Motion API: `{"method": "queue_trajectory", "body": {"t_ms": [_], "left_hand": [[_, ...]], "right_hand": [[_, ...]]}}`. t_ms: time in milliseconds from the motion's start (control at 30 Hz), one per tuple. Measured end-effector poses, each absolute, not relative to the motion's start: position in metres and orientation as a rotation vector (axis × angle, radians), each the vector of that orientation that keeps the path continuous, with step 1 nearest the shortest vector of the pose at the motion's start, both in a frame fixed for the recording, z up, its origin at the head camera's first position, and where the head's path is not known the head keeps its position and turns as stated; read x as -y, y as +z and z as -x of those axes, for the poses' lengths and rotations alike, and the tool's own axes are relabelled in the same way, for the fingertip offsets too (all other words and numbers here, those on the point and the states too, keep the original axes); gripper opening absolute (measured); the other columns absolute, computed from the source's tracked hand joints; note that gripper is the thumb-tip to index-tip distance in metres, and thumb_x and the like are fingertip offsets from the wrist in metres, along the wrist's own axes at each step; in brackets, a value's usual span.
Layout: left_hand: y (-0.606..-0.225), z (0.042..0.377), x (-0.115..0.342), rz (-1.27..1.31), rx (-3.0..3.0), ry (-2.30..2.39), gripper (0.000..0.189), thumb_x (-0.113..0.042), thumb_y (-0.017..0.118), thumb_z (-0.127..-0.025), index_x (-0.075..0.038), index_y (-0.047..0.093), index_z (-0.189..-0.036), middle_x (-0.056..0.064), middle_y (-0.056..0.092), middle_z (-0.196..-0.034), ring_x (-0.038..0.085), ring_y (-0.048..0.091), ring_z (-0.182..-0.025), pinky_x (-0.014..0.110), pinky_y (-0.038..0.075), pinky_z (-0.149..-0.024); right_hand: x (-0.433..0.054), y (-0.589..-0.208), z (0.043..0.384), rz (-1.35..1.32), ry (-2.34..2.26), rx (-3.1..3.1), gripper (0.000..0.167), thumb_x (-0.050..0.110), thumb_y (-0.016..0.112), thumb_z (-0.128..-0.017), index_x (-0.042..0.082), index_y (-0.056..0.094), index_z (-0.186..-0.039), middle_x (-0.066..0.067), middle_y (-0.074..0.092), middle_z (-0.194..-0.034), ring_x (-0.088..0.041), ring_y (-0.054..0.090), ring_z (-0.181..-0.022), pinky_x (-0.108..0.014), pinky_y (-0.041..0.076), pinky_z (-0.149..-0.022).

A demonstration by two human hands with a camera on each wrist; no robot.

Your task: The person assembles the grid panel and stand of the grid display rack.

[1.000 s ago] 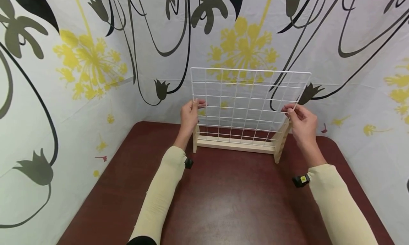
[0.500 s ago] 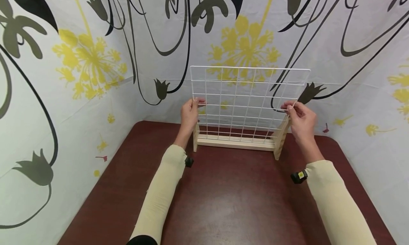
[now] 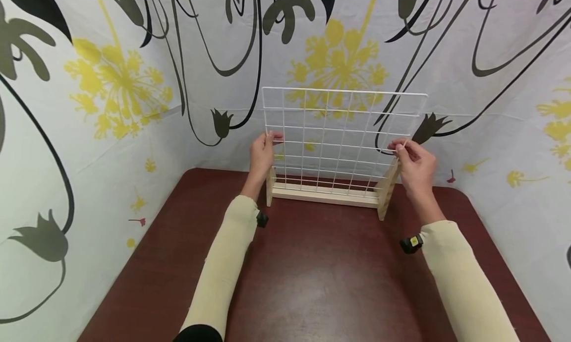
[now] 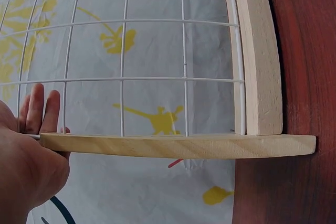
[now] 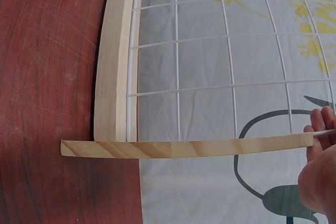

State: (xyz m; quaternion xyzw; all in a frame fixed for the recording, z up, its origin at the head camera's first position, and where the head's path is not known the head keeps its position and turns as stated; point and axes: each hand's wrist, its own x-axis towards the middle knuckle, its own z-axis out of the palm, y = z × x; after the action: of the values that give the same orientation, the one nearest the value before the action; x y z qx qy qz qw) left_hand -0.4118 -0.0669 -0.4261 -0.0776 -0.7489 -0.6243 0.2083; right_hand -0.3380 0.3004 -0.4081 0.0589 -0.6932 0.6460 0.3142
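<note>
A white wire grid panel (image 3: 344,90) stands in a pale wooden stand (image 3: 325,197) near the back of the table. In the head view my left hand (image 3: 261,156) pinches the panel's left edge wire, just above the wooden side piece. On the other side my right hand (image 3: 418,167) pinches the right edge wire, thumb towards me. Both wrist views show the panel's lower edge along the wooden rail (image 4: 258,51), between the left side piece (image 4: 178,145) and the right side piece (image 5: 184,149). Parts of the fingers are hidden behind the wood.
Under the stand is a dark red-brown table (image 3: 330,272) with rounded back corners. White sheeting (image 3: 187,129) with yellow and grey plant prints rises behind the table and at both sides, close behind the grid.
The stand and panel sit slightly higher in the head view, a little further back on the table, and both hands have moved with them. Their grip looks the same. The view has shifted slightly.
</note>
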Motion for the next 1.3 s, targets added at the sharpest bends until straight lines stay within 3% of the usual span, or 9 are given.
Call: {"method": "queue_trajectory", "body": {"t_ms": [300,600,867,1000,1100,1200,1300], "left_hand": [[-0.423,0.414,0.072,0.217,2.109,-1.771,0.041,-0.030,0.045,-0.115,-0.004,0.076,-0.115,0.017,0.080,-0.114,0.030,0.072,-0.118,0.043,0.052,-0.102],[-0.424,0.415,0.073,0.236,2.041,-1.917,0.040,-0.027,0.049,-0.114,0.004,0.074,-0.111,0.027,0.077,-0.107,0.034,0.075,-0.110,0.041,0.055,-0.109],[-0.421,0.410,0.074,0.244,2.172,-1.918,0.041,-0.035,0.046,-0.115,-0.005,0.075,-0.114,0.018,0.079,-0.113,0.029,0.070,-0.119,0.043,0.052,-0.113],[-0.418,0.411,0.077,0.240,2.189,-1.910,0.037,-0.033,0.048,-0.114,-0.008,0.075,-0.120,0.013,0.078,-0.120,0.027,0.065,-0.128,0.041,0.048,-0.114],[-0.415,0.410,0.077,0.241,2.194,-1.855,0.037,-0.034,0.054,-0.112,-0.008,0.070,-0.133,0.012,0.073,-0.134,0.027,0.060,-0.136,0.042,0.045,-0.116],[-0.418,0.403,0.076,0.238,2.239,-1.723,0.054,-0.041,0.057,-0.109,-0.011,0.052,-0.154,0.010,0.057,-0.157,0.027,0.049,-0.150,0.046,0.039,-0.125],[-0.425,0.392,0.076,0.266,2.271,-1.515,0.072,-0.046,0.057,-0.107,-0.017,0.030,-0.167,0.007,0.035,-0.173,0.032,0.030,-0.162,0.053,0.028,-0.131]], "right_hand": [[-0.307,-0.420,0.355,-0.096,1.636,1.901,0.025,0.011,0.066,-0.105,-0.009,0.074,-0.117,0.002,0.079,-0.100,-0.011,0.072,-0.097,-0.014,0.055,-0.087],[-0.313,-0.419,0.355,-0.148,1.713,1.888,0.025,0.006,0.067,-0.103,-0.012,0.071,-0.119,0.002,0.080,-0.102,-0.007,0.074,-0.098,-0.013,0.056,-0.089],[-0.316,-0.419,0.344,-0.275,2.124,1.421,0.023,-0.009,0.070,-0.096,-0.014,0.063,-0.116,-0.015,0.081,-0.103,-0.020,0.080,-0.098,-0.020,0.062,-0.082],[-0.313,-0.422,0.338,-0.253,2.106,1.391,0.034,-0.008,0.072,-0.095,-0.014,0.062,-0.126,-0.018,0.079,-0.115,-0.023,0.075,-0.111,-0.020,0.060,-0.090],[-0.313,-0.422,0.329,-0.183,2.036,1.496,0.042,-0.004,0.073,-0.095,-0.009,0.060,-0.134,-0.014,0.074,-0.127,-0.024,0.066,-0.127,-0.019,0.054,-0.102],[-0.314,-0.421,0.316,-0.096,1.868,1.737,0.049,0.005,0.074,-0.097,-0.001,0.056,-0.142,-0.009,0.064,-0.142,-0.020,0.054,-0.142,-0.023,0.043,-0.119],[-0.316,-0.423,0.302,-0.033,1.566,2.058,0.061,0.018,0.074,-0.098,0.007,0.049,-0.153,-0.009,0.052,-0.157,-0.021,0.043,-0.153,-0.037,0.031,-0.130]]}}
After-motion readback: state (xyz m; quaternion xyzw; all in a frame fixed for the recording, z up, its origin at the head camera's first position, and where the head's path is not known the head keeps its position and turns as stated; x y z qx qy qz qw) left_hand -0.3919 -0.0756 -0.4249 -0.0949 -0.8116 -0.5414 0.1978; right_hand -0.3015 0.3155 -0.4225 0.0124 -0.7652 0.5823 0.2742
